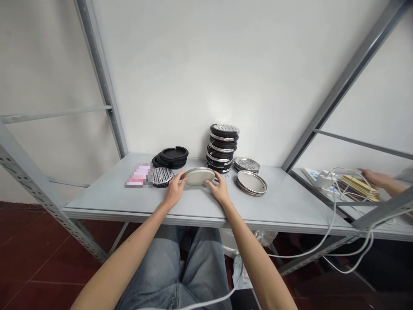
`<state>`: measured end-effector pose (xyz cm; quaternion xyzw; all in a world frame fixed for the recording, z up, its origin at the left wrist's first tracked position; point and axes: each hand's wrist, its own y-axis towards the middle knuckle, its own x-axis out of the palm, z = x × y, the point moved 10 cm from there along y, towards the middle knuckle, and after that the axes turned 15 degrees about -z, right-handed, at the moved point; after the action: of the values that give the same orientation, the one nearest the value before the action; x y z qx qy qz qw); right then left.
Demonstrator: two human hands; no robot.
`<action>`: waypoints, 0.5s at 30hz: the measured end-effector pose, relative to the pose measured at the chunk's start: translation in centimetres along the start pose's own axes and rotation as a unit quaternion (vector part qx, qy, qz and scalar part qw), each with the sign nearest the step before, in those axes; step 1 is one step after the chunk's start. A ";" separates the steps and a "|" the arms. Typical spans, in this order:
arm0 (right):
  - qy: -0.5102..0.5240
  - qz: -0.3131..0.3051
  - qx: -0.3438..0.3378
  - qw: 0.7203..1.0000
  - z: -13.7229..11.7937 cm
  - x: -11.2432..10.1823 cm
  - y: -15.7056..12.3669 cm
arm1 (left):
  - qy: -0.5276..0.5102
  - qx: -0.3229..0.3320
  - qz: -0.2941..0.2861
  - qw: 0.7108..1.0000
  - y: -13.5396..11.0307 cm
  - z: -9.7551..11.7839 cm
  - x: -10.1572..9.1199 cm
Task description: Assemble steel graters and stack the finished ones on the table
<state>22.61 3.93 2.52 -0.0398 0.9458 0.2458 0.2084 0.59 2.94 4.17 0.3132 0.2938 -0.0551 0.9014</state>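
Note:
Between my two hands a round metal disc (198, 177) with a raised rim is tilted up over the table, its pale flat side toward me. My left hand (176, 187) grips its left edge, and my right hand (220, 187) grips the right edge. Just left of my left hand lies a perforated metal disc (162, 175) on a dark base. Right of my right hand is a low stack of plain metal discs (251, 183). Behind it sit more perforated discs (247, 164). A tiny ring (226, 175) lies near my right fingers.
A tall stack of black and metal round pieces (222, 148) stands by the wall. Black rings (172, 157) are piled at the back left. A blurred pink item (138, 175) lies at left. White cables (332, 224) hang at right, near another person's hand (371, 176).

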 end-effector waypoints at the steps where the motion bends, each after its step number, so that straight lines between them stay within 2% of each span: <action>1: -0.025 0.028 -0.001 0.999 -0.3 -0.5 -0.3 | 0.006 0.006 0.004 1.000 -0.1 0.2 -0.1; 4: -0.126 0.086 -0.041 0.987 -2.8 -1.3 -1.3 | 0.026 0.032 0.010 0.999 -0.6 1.3 -0.3; 8: -0.224 0.062 -0.115 0.966 -6.0 0.2 -2.2 | 0.045 0.069 0.000 0.997 -1.1 2.7 -0.2; 11: -0.202 0.046 -0.114 0.972 -5.8 0.7 -2.3 | 0.064 0.087 -0.002 0.994 -1.3 3.6 -0.2; 15: -0.081 0.076 -0.054 0.992 -3.4 -0.6 -1.9 | 0.070 0.054 -0.006 0.996 -1.0 3.0 -0.1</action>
<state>22.23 0.56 4.63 0.0415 0.9114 0.3137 0.2629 1.72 0.33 5.57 0.3628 0.3551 -0.0545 0.8598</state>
